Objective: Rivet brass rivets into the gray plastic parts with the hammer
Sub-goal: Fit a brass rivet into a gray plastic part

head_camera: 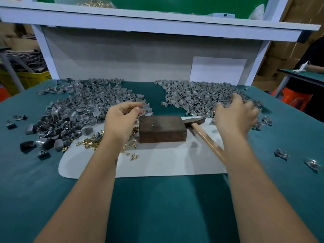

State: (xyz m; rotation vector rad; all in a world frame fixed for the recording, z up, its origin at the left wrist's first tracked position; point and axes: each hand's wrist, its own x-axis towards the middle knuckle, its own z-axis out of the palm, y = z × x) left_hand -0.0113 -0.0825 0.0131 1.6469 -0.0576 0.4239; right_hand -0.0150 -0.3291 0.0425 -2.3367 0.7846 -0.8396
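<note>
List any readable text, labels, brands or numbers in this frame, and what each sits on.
No readable text anywhere in the head view.
White box on the upper shelf: a dark mark on its side, too small and blurred to read.
White sheet on the back panel: blank.
Wooden block, hammer, white mat: no markings visible.

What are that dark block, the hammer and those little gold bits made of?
The block looks like dark stained wood, matte with faint grain. The hammer has a pale wooden handle and a dull dark head, probably steel. The rivets shine yellow, so likely brass.
</note>
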